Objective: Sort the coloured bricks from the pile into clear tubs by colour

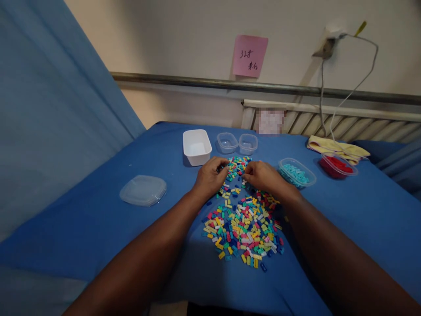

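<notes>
Head view: your left hand (210,175) and right hand (263,176) flank the far heap of small bricks (238,164) on the blue-covered bench (98,206). Fingers curled on both; cannot tell whether either grips a brick. Larger mixed pile (246,228) near, between your forearms. White tub (197,159) beyond your left hand. Teal-brick tub (296,174) right of your right hand, red-filled tub (337,166) farther right.

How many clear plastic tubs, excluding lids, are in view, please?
4: first tub right of the white rectangular plastic box, second tub beside the first, third tub holding turquoise plastic pieces, fourth tub, farthest right, holding red plastic pieces. Nested ones could be hidden.
</notes>
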Tool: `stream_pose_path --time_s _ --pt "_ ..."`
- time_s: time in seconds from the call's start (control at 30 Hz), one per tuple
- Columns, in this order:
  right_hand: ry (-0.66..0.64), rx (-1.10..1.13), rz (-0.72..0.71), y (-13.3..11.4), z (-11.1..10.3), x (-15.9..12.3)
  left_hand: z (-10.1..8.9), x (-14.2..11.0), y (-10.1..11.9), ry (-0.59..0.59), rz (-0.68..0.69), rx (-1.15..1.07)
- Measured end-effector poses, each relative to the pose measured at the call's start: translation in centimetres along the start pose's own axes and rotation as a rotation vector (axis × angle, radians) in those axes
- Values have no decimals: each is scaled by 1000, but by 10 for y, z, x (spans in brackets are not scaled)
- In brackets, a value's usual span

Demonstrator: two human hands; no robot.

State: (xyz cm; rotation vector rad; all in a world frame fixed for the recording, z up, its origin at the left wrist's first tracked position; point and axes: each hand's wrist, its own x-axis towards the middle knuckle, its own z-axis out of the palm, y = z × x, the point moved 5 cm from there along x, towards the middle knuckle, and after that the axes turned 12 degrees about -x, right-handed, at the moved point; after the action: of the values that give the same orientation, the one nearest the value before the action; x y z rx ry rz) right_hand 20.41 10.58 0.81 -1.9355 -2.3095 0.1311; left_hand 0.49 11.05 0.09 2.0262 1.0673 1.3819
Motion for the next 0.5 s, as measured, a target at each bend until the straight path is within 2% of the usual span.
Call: stream_pose_path --time_s 0.13,0.2,0.3,0.5 --pt "116 110 -145 -15 -6 -2 0 0 -3 14 -7 5" --pt "131 129 -238 -26 -6 -2 0 0 -5 17 -2 -1" --pt "102 55 -297 -35 -2 1 1 0 -8 23 5 -17" --pt "2 -59 -288 -33 -2 2 2 -1 -8 4 -11 1"
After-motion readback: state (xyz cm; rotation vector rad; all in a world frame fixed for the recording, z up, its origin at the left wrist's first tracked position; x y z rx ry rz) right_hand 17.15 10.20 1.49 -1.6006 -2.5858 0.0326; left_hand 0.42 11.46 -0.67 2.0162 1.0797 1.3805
